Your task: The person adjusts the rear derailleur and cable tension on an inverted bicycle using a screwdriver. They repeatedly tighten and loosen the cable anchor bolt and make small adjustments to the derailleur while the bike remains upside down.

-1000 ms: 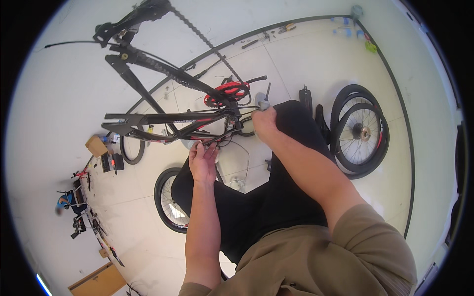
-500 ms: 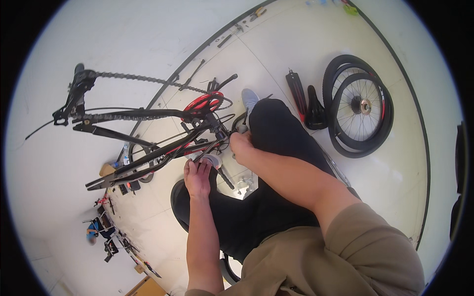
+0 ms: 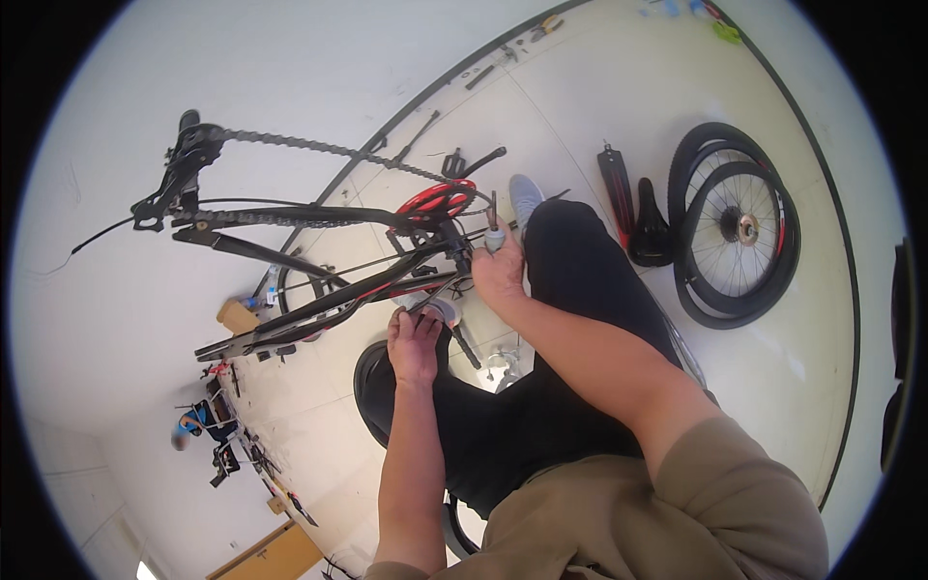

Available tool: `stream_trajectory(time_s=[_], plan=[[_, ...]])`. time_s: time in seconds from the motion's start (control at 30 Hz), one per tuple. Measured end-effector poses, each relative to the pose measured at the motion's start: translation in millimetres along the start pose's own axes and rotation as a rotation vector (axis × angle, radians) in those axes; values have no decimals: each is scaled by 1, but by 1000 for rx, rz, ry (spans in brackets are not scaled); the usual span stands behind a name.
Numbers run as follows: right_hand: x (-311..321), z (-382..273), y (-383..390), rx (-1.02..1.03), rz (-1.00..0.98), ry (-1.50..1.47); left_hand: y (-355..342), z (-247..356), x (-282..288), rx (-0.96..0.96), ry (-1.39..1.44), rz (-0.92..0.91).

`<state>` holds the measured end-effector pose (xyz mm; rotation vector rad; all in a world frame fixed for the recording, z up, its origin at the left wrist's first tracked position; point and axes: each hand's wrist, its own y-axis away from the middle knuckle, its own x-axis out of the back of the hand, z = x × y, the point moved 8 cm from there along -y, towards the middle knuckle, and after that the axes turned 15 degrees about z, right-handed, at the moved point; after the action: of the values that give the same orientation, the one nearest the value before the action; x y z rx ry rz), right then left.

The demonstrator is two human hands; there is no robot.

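Observation:
A black bicycle frame (image 3: 353, 292) with red trim spans the left and middle of the head view. My left hand (image 3: 414, 346) is closed around a lower frame tube, its fingertips partly hidden. Near the bottom bracket (image 3: 452, 244), my right hand (image 3: 500, 273) grips a small grey rounded thing (image 3: 495, 238) with a thin dark rod rising from it; its exact kind is unclear. Beyond the hands sits a red chainring (image 3: 435, 200). A loose chain (image 3: 300, 145) runs from it to the rear derailleur (image 3: 184, 159). Beneath the frame, a crank arm (image 3: 466, 348) points down.
On the floor to the right lie a mudguard (image 3: 615, 188), a black saddle (image 3: 651, 227), and a wheel with tyres (image 3: 739, 227). Tools (image 3: 493, 68) lie at the far wall. Another person (image 3: 190, 422) is at the far left, past a cardboard box (image 3: 237, 316).
My right hand has turned, and the grey thing in it now stands upright, with its rod pointing up. The whole view has shifted slightly; my left hand keeps its place on the frame.

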<state>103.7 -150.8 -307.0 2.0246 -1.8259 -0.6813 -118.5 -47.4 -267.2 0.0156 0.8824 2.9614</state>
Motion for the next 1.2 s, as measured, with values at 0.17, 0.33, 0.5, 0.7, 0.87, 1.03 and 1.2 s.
stream_trajectory(time_s=[0.17,0.33,0.5,0.7,0.87,1.03,1.2], plan=[[11,-32,8,420,72,354,3,-1,-4,-9,38,13],[11,-33,7,369,15,344,3,-2,-2,-5,58,27],[5,-24,-1,471,-100,518,4,0,-5,-20,56,20],[-1,2,11,453,-147,571,4,-2,-4,-20,76,37],[2,26,-1,148,-93,372,6,0,-5,-47,89,16],[-1,35,-6,62,-84,339,6,-3,-4,-22,88,27],[-5,40,4,-268,-147,63,6,-3,-6,-19,91,5]])
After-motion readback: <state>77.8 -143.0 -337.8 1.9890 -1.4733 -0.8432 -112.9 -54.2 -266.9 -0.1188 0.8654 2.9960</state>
